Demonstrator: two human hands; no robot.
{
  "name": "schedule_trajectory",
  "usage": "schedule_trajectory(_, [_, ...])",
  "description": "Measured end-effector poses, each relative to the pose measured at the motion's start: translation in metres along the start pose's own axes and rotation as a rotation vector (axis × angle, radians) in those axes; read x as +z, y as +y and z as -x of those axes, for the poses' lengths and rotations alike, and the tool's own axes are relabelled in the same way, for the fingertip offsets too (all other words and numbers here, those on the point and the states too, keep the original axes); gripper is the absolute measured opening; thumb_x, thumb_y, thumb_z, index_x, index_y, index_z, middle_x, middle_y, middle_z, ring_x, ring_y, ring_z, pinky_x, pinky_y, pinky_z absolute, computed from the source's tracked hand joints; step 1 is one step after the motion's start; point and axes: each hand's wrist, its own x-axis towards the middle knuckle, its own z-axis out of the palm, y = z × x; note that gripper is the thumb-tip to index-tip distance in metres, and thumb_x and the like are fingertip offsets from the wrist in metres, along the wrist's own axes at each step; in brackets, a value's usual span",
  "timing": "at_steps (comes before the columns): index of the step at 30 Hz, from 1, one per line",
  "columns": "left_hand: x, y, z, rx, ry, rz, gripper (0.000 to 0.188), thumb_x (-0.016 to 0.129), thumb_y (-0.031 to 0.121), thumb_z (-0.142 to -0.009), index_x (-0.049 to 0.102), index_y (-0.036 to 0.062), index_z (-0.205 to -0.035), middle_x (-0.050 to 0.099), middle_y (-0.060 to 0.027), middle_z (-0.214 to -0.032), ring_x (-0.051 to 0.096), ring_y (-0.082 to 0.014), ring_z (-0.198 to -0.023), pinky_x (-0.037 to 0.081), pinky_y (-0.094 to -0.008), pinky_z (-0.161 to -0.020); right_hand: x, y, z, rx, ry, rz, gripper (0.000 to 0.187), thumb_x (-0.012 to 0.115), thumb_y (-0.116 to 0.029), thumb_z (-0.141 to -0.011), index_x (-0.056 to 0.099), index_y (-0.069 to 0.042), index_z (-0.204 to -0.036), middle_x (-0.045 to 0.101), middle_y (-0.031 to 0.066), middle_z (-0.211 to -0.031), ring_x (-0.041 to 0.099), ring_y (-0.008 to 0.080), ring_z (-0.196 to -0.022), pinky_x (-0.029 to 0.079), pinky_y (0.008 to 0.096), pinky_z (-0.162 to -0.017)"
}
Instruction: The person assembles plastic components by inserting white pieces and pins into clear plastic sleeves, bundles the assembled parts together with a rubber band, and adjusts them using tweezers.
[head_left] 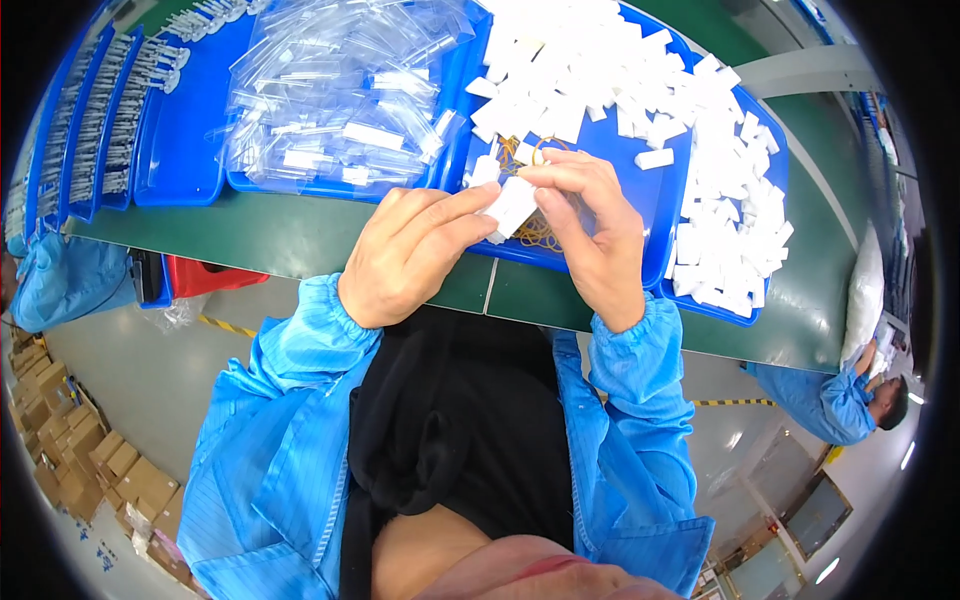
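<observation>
The left hand was clamped on a white block, tilted over the near edge of the middle blue tray; the thumb lay hidden beneath, and glare made it unclear whether this was one piece or several. The right hand had its thumb and forefinger close together at the block's far end, beside a looped yellow band; whether they gripped band or block I could not tell. More yellow bands showed partly behind the block, along that tray's near edge. Loose white pieces filled its far side, overexposed and cut off above.

The green table ran toward both sides, its near edge curved by the lens. Clear bags overlapped in a tray left of the middle one, their contents hard to read; by the table's left end, metal parts blurred together in narrow bins. Beyond the near edge lay grey floor, cardboard boxes and, past the right corner, a blue-jacketed person, partly hidden
</observation>
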Motion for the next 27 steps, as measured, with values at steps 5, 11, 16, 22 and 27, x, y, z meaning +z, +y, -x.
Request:
schedule_trajectory(5, [-0.009,0.003,0.0,0.017,0.004,-0.069,0.035,0.069,0.007,-0.075,0.066,0.004,-0.11,0.067,-0.0109,-0.122,0.064,-0.0212,-0.087,0.045,-0.0314,-0.07,0.002,-0.005,-0.001,0.094,-0.05,-0.185,0.016,0.066,-0.004,-0.09,0.071,-0.006,-0.105,0.068,0.0084,-0.1,0.061,0.022,-0.103,0.047,0.0335,-0.088])
schedule_trajectory(11, [-0.014,0.003,0.007,0.071,-0.02,-0.06,0.031,0.069,0.01,-0.08,0.067,0.0082,-0.112,0.066,-0.0118,-0.125,0.064,-0.0191,-0.086,0.045,-0.0292,-0.073,0.0,-0.012,0.002,0.183,-0.184,-0.477,0.023,0.062,0.001,-0.093,0.064,0.001,-0.116,0.056,0.0103,-0.115,0.058,0.0165,-0.105,0.05,0.0287,-0.085])
schedule_trajectory(16, [-0.022,-0.004,0.017,0.065,0.049,0.022,0.032,0.069,0.008,-0.081,0.067,0.0095,-0.113,0.067,-0.0142,-0.119,0.065,-0.0219,-0.081,0.046,-0.031,-0.069,0.01,-0.018,-0.012,0.083,-0.266,-0.493,0.024,0.061,0.0,-0.094,0.063,0.002,-0.118,0.053,0.0117,-0.121,0.057,0.0177,-0.106,0.05,0.0293,-0.088])
schedule_trajectory(22, [-0.032,-0.021,0.048,-0.057,0.174,0.014,0.039,0.073,0.001,-0.071,0.068,0.0096,-0.108,0.068,-0.0125,-0.109,0.067,-0.0233,-0.071,0.055,-0.0307,-0.062,0.043,-0.034,-0.06,0.026,-0.093,0.117,0.025,0.072,-0.013,-0.087,0.065,-0.005,-0.11,0.065,0.0056,-0.098,0.06,0.015,-0.09,0.045,0.0288,-0.073])
schedule_trajectory(27, [-0.04,-0.022,0.059,-0.164,0.222,0.039,0.043,0.074,-0.007,-0.067,0.067,0.0072,-0.107,0.068,-0.0137,-0.108,0.07,-0.0262,-0.078,0.057,-0.0322,-0.064,0.074,-0.035,-0.077,-0.315,-0.141,0.696,0.032,0.077,-0.017,-0.079,0.065,-0.012,-0.108,0.066,0.0023,-0.085,0.057,0.0221,-0.08,0.037,0.0366,-0.071])
